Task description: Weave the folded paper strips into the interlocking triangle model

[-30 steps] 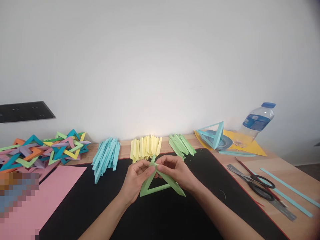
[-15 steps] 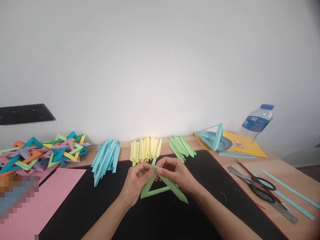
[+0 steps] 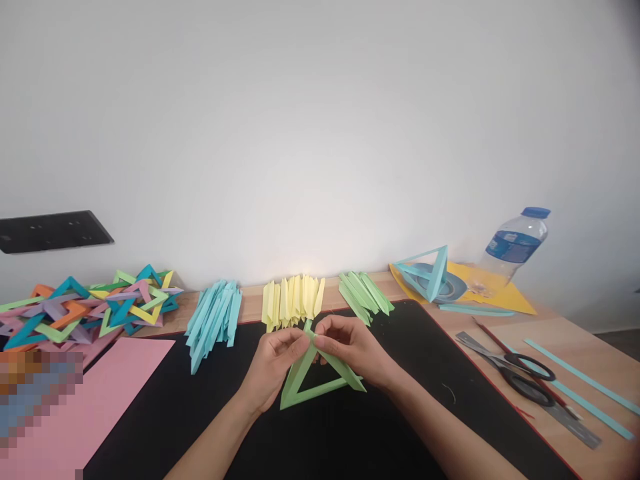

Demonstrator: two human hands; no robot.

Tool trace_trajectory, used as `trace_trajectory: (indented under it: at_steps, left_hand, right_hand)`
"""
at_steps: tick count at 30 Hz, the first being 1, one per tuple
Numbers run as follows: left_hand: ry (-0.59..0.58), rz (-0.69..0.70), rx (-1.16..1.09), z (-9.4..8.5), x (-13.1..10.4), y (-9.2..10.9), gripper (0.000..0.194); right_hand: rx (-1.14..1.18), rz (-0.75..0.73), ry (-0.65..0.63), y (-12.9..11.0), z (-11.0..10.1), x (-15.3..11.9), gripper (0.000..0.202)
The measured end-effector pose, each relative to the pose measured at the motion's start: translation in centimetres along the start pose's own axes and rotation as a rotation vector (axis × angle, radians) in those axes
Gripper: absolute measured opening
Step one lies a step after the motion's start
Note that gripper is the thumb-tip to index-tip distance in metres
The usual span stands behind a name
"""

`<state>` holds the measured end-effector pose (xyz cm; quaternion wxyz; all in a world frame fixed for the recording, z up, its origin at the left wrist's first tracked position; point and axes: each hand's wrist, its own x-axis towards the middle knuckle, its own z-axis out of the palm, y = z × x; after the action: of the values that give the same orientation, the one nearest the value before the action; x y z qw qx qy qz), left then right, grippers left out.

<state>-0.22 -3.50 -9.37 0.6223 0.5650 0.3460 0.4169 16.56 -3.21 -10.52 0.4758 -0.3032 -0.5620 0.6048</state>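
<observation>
Between my two hands is a green folded-paper triangle [image 3: 324, 389], its strips meeting at a peak under my fingertips. My left hand [image 3: 274, 363] pinches the upper left strip close to that peak. On the other side, my right hand [image 3: 353, 350] pinches the upper right strip, thumb and forefinger near the same joint. The lower strip crosses toward the right strip's bottom end. Fingers hide part of the joint. Just behind the hands lie yellow folded strips [image 3: 294, 300] and green folded strips [image 3: 366, 295].
Blue folded strips [image 3: 214, 320], pink paper [image 3: 130, 380] and colourful paper stars [image 3: 140, 297] lie left. At right are a blue paper frame [image 3: 436, 277], tape roll [image 3: 453, 287], water bottle [image 3: 517, 243], scissors [image 3: 530, 390], ruler [image 3: 575, 427] and pencil [image 3: 493, 333]. A black mat [image 3: 320, 447] lies beneath.
The lower ends of the green strips have shifted: the right strip's end has swung up and left, and the lower strip now reaches it. Both hands keep their pinch at the peak.
</observation>
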Motion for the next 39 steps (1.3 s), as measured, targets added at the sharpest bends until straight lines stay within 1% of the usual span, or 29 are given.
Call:
trace_trajectory:
  at_steps: [3, 5, 7, 10, 12, 14, 16, 21, 27, 29, 33, 36, 39]
  left_hand:
    - [0.045, -0.001, -0.047, 0.2, 0.0, -0.1, 0.019]
    - [0.113, 0.057, -0.031, 0.3, 0.0, -0.3, 0.016]
    - [0.185, 0.163, 0.091, 0.3, -0.1, -0.6, 0.012]
    - [0.292, 0.381, 0.375, 0.3, -0.3, -0.9, 0.005]
    - [0.351, 0.511, 0.512, 0.4, -0.5, -1.1, 0.006]
    - [0.368, 0.586, 0.580, 0.6, -0.6, -1.3, 0.013]
    - [0.355, 0.626, 0.603, 0.8, -0.7, -1.4, 0.018]
    - [0.340, 0.656, 0.639, 1.1, -1.1, -1.2, 0.021]
    - [0.325, 0.602, 0.571, 1.0, -1.3, -1.0, 0.018]
    - [0.312, 0.587, 0.566, 1.1, -1.4, -1.1, 0.019]
    - [0.305, 0.576, 0.586, 1.2, -1.4, -1.0, 0.018]
    - [0.319, 0.575, 0.606, 1.3, -1.4, -0.9, 0.016]
    - [0.302, 0.623, 0.622, 1.3, -1.3, -1.0, 0.014]
  right_hand:
    - [-0.019, 0.020, 0.015, -0.1, 0.1, 0.1, 0.032]
    - [-0.023, 0.035, 0.029, -0.1, 0.2, 0.1, 0.033]
    - [-0.017, 0.036, 0.046, 0.0, 0.3, 0.2, 0.035]
    - [-0.005, 0.027, 0.074, 0.1, 0.4, 0.3, 0.036]
    - [-0.005, 0.016, 0.093, 0.2, 0.4, 0.3, 0.037]
    - [-0.013, -0.014, 0.116, 0.4, 0.5, 0.2, 0.037]
    - [-0.029, -0.050, 0.134, 0.6, 0.6, 0.2, 0.035]
    - [-0.069, -0.085, 0.129, 0.8, 1.0, -0.2, 0.027]
    - [-0.057, -0.126, 0.116, 0.8, 1.0, -0.3, 0.023]
    - [-0.061, -0.138, 0.098, 0.8, 0.9, -0.3, 0.025]
    - [-0.107, -0.139, 0.066, 0.8, 0.8, -0.2, 0.019]
    - [-0.182, -0.173, 0.088, 0.8, 0.7, -0.3, 0.020]
    - [-0.276, -0.218, 0.128, 0.6, 0.8, -0.5, 0.022]
